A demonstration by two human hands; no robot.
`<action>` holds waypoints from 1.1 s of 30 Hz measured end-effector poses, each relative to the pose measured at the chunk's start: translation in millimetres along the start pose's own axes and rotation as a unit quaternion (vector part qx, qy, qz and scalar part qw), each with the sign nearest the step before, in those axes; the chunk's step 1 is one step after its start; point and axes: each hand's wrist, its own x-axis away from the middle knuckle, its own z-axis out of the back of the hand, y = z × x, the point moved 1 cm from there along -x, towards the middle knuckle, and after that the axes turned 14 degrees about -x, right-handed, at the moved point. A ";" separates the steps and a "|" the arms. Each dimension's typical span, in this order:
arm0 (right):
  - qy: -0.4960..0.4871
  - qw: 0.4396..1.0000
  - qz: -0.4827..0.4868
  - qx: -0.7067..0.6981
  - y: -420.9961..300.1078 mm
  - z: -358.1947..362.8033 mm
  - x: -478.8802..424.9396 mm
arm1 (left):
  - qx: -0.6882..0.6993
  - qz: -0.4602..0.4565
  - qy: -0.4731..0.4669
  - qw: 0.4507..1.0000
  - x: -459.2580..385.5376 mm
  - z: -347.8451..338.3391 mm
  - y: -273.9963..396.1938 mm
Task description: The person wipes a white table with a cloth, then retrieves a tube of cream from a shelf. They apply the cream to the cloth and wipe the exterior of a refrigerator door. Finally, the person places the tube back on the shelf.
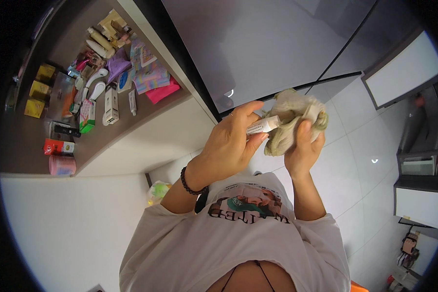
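In the middle of the head view, my left hand [228, 140] holds a small white tube [259, 127] between thumb and fingers. The tube bears small print, and its white cap end points right, against a cloth. My right hand [304, 146] grips this bunched, off-white cloth [295, 120] with greenish edges, the thumb pressed on its near side. The cloth is folded over itself, and the fingers behind it are partly hidden. Both hands are raised in front of my torso, above the tiled floor.
On the left, a curved shelf [146, 113] bears yellow boxes [40, 89], a white carton [111, 104], another small tube [132, 102], a purple pouch [117, 65] and a pink jar [62, 165]. A glossy grey cabinet door [270, 43] stands ahead. A plastic bag [158, 191] lies below the shelf.
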 end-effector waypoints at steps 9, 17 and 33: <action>-0.058 0.980 0.032 0.187 6.3 0.2 3.4 | -0.109 0.059 -0.042 0.991 0.8 5.3 4.2; 0.087 0.989 -0.088 -0.086 18.1 16.0 -5.9 | -0.027 0.138 -0.055 0.988 5.4 3.0 2.9; -0.012 0.995 -0.040 0.086 17.3 1.1 14.3 | -0.007 0.150 -0.059 0.987 14.3 -17.8 -2.8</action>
